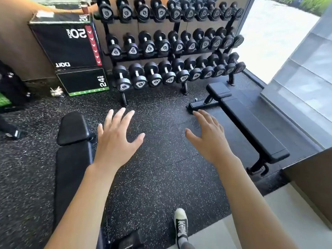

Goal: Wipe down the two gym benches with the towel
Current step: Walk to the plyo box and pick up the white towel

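Two black padded gym benches stand on the speckled rubber floor. One bench (71,159) runs along the left, partly behind my left forearm. The other bench (251,126) lies at the right by the window. My left hand (116,141) hovers with fingers spread, just right of the left bench, holding nothing. My right hand (210,137) is stretched out over the floor between the benches, fingers straight and empty. No towel shows in view.
A three-tier dumbbell rack (172,45) fills the back wall. Black plyo boxes (68,47) are stacked at the back left, a small crumpled white thing (56,91) on the floor beside them. My shoe (181,225) stands at the floor's near edge. A glass window (287,51) bounds the right.
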Tool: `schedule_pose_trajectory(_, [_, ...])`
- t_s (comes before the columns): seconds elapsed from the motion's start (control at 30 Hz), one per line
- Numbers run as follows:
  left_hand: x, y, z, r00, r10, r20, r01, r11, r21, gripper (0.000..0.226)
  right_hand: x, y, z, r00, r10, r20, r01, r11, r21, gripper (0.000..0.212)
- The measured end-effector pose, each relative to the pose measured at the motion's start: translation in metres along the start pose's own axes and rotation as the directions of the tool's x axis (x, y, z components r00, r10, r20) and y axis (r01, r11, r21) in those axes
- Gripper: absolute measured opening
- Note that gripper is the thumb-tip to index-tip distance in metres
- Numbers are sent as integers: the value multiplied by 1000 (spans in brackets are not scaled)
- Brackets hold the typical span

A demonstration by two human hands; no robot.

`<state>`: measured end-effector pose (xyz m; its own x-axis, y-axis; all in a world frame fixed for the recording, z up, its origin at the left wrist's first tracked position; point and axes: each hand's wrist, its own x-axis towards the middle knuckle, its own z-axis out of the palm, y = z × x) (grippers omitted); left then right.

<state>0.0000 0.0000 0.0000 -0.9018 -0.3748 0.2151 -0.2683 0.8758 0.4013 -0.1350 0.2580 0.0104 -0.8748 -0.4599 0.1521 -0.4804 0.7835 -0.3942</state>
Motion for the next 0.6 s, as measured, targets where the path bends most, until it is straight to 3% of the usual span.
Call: schedule_pose_trajectory(0.6, [180, 40, 50, 973, -197, -121, 213, 967, 139, 74, 238, 81, 9, 981, -171, 90, 165, 984, 68, 72])
